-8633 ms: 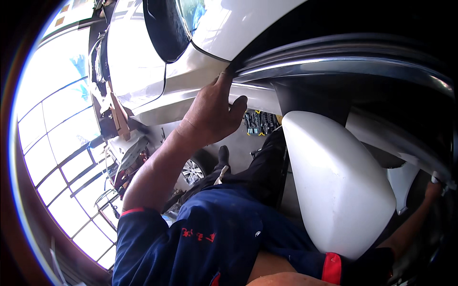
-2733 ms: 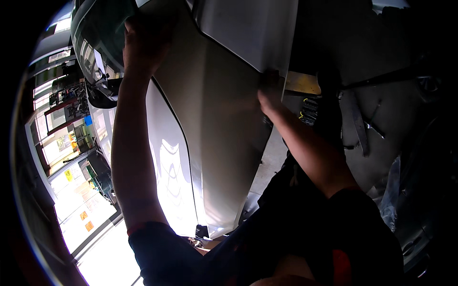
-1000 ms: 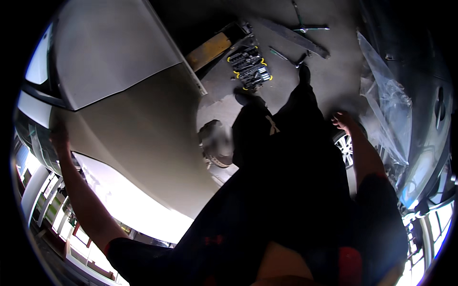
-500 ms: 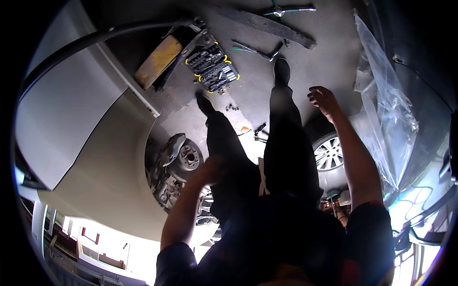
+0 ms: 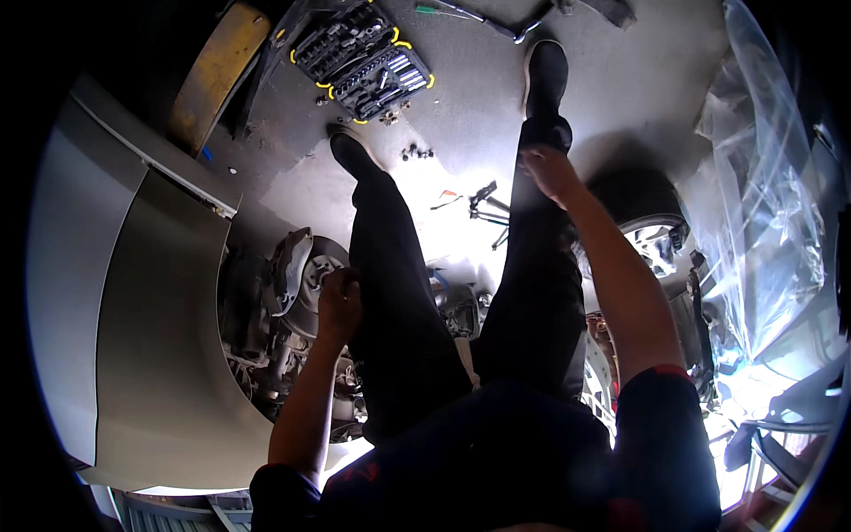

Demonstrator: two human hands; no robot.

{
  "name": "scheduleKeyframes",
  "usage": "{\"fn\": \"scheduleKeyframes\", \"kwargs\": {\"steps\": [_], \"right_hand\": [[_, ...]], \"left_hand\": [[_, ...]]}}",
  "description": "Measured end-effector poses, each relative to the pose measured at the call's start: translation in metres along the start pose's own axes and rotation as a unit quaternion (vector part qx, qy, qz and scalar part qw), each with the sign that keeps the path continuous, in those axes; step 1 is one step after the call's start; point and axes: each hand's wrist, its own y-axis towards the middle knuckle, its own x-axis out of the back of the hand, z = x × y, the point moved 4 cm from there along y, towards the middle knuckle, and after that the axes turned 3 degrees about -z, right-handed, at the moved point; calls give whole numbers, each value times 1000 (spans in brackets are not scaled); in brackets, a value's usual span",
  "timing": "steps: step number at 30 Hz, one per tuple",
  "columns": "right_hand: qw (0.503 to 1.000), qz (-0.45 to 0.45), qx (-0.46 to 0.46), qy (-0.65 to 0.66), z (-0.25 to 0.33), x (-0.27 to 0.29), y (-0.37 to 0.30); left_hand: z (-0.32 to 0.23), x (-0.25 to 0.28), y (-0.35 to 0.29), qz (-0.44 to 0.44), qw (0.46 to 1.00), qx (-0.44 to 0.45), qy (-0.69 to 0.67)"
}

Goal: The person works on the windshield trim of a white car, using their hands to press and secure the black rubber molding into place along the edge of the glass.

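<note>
two bare hands are in view as i watch from afar. the left hand point(image 5: 339, 306) hangs low at the bare brake disc point(image 5: 323, 255), its fingers curled in; i cannot tell whether it touches the disc or holds anything. that disc sits in the wheel arch of the beige car panel point(image 5: 164, 337), just beside a caliper point(image 5: 290, 273). the right hand point(image 5: 550, 175) is over the right trouser leg point(image 5: 538, 257), fingers bent, their grip unclear to me. near its forearm i see a wheel point(image 5: 634, 202); farther up lies an open socket case point(image 5: 420, 67).
</note>
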Motion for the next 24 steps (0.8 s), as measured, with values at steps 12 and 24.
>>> {"fn": "scheduleKeyframes", "kwargs": {"steps": [12, 24], "right_hand": [[977, -13, 124, -171, 94, 160, -33], [998, -51, -25, 7, -12, 448, -211]], "left_hand": [[30, -21, -136, -47, 994, 100, -8], [-77, -154, -235, -26, 924, 133, -358]]}}
